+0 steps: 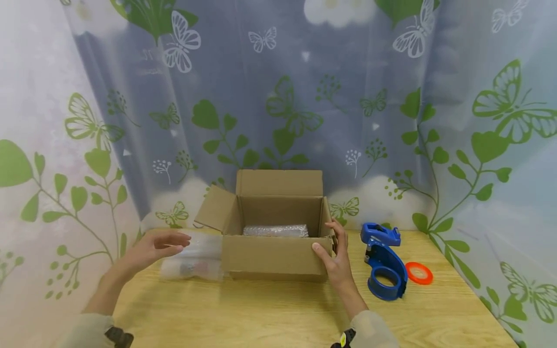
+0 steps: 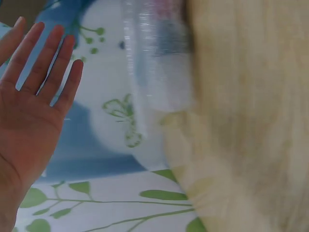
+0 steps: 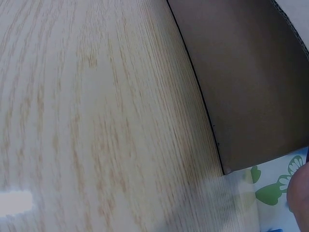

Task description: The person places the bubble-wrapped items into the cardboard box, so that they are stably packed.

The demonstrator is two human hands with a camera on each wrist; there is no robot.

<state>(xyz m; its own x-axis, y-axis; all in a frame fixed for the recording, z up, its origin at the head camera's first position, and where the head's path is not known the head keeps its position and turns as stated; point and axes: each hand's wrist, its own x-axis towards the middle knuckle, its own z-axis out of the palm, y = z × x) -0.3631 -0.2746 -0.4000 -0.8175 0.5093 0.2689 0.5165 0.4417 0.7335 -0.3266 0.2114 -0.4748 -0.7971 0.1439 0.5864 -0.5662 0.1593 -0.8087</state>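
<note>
An open cardboard box [image 1: 276, 257] stands on the table, its back and left flaps raised. Inside lies a bubble-wrapped item [image 1: 276, 231]. My right hand [image 1: 339, 261] grips the box at its front right corner, thumb on the front panel and fingers along the right side. Only part of a digit of that hand shows in the right wrist view. My left hand [image 1: 158, 247] hovers over wrapped bundles [image 1: 191, 268] left of the box, holding nothing. Its fingers are straight and spread in the left wrist view, beside a plastic-wrapped bundle [image 2: 166, 72].
To the right of the box stand a blue tape dispenser [image 1: 387, 273] and, behind it, a second blue dispenser [image 1: 380, 234]. A red-orange tape roll [image 1: 419, 273] lies beside them. A patterned curtain [image 1: 278, 121] hangs behind and at both sides of the wooden table [image 1: 243, 314].
</note>
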